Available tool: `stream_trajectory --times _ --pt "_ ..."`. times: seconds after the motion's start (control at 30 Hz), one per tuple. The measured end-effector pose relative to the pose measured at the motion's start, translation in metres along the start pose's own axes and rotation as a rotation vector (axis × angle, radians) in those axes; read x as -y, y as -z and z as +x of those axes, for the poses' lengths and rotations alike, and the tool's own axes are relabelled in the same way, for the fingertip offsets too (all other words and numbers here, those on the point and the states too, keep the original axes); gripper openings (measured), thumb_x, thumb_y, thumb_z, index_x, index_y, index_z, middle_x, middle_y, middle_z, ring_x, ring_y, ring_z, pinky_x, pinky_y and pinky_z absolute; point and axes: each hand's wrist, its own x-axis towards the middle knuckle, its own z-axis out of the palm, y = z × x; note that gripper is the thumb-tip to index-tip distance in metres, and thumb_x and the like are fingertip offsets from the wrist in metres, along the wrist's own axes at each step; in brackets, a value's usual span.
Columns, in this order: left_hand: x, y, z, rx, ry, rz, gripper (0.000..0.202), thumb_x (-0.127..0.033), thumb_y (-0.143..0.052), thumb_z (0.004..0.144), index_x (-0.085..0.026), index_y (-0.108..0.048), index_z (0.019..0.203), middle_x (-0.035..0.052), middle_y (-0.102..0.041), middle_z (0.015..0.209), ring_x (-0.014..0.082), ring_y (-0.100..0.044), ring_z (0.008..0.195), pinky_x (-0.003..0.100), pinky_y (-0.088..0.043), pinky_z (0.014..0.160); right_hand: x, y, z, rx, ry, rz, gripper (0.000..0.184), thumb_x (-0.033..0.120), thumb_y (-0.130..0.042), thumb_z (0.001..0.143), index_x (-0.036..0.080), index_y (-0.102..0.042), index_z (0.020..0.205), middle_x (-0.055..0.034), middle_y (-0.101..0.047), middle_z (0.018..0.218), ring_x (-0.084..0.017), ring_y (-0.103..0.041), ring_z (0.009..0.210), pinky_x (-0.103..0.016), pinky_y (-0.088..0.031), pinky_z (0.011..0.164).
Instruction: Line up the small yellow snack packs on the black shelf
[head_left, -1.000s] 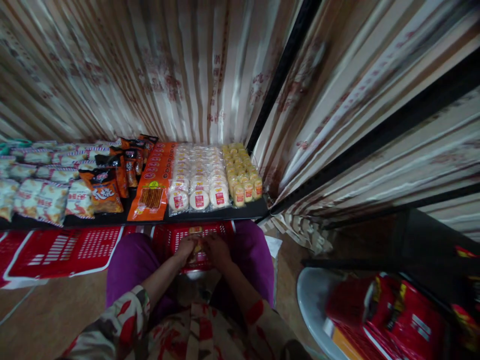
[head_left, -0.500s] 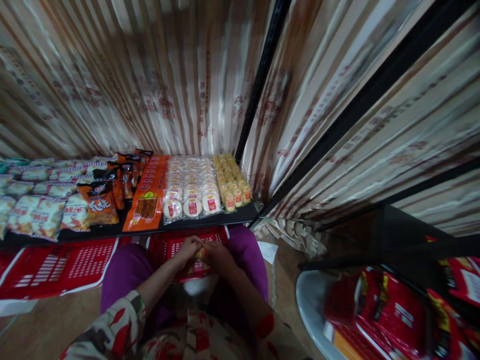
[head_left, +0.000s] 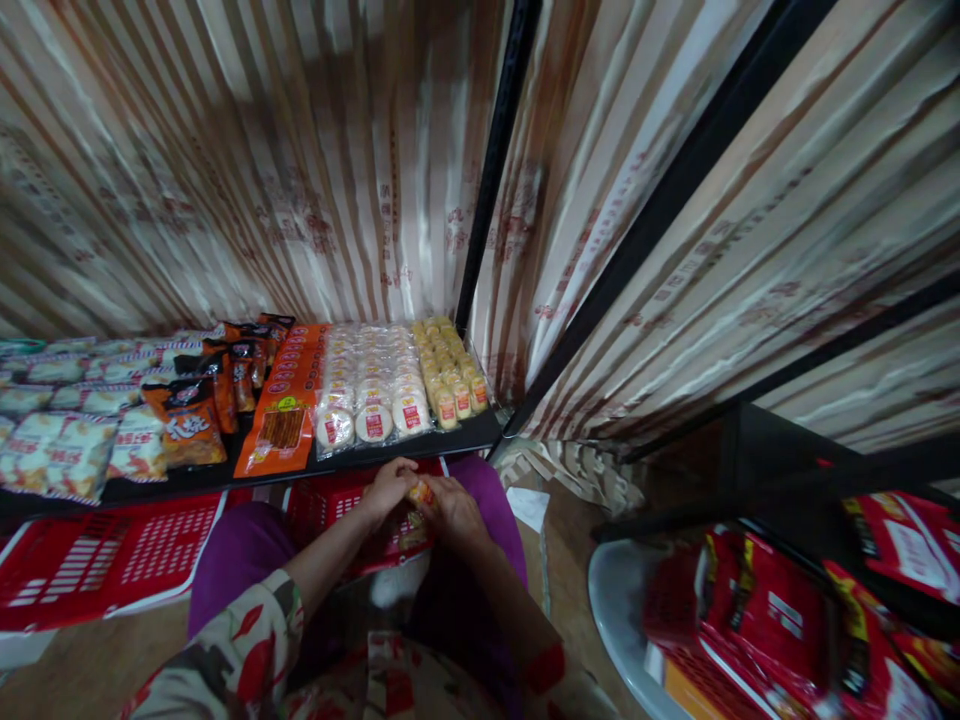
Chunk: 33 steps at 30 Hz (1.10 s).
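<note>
My left hand (head_left: 391, 490) and my right hand (head_left: 456, 514) meet over a red basket (head_left: 324, 508) between my knees. Pinched between them is a small orange-and-yellow snack packet (head_left: 421, 493), partly hidden by the fingers. Both hands are closed on it. Inside the basket, just below my hands, lie other small packets, too shaded to make out. Beyond my hands, on the front of a black shelf (head_left: 277, 476), are rows of round white wrapped crackers (head_left: 374, 423) and small yellow wrapped snacks (head_left: 463, 399).
Left on the shelf stand an orange flat pouch (head_left: 276, 440), orange-and-black bags (head_left: 190, 420) and white snack bags (head_left: 64, 452). Another red basket (head_left: 187, 535) sits under the shelf. At right, a grey tub (head_left: 615, 590) is beside red packages (head_left: 787, 610). Black posts (head_left: 491, 190) stand before striped curtains.
My hands have risen slightly toward the shelf edge, and more of the orange-and-yellow packet shows between them. The view has shifted a little, so the shelf goods sit lower and farther left.
</note>
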Motion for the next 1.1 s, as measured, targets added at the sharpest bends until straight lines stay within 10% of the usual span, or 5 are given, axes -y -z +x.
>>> stream_trajectory --times 1.1 --pt "-0.079 -0.078 0.026 0.041 -0.195 -0.260 0.039 -0.002 -0.053 0.065 -0.014 -0.060 0.102 0.0074 -0.065 0.101 0.0147 -0.060 0.093 0.026 -0.044 0.087 -0.042 0.035 0.055 -0.640 -0.352 0.070 0.044 0.037 -0.043 0.086 0.011 -0.054 0.120 -0.0145 -0.063 0.110 -0.023 -0.058 0.099 -0.037 -0.044 0.088"
